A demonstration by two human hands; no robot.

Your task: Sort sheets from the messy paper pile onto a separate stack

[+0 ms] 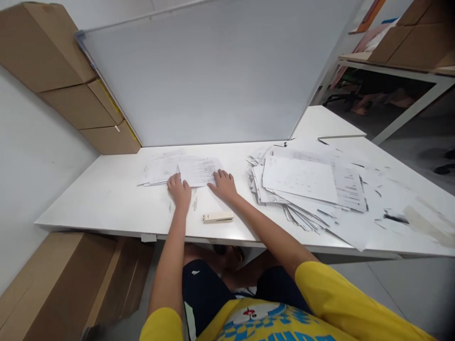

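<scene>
My left hand is at the near left corner of a printed paper sheet, its fingers bent and its thumb at the sheet's front edge. Along the right edge of that sheet rests my right hand, palm down with the fingers spread. Beneath and to the left lie more printed papers, fanned out flat on the white table. A cream-coloured stapler lies closer to me, below the right hand; neither hand touches it.
An untidy pile of papers spreads over the right side of the table, with loose sheets beyond it. A whiteboard stands upright along the back edge. Cardboard boxes are stacked at the left, and others sit below the table.
</scene>
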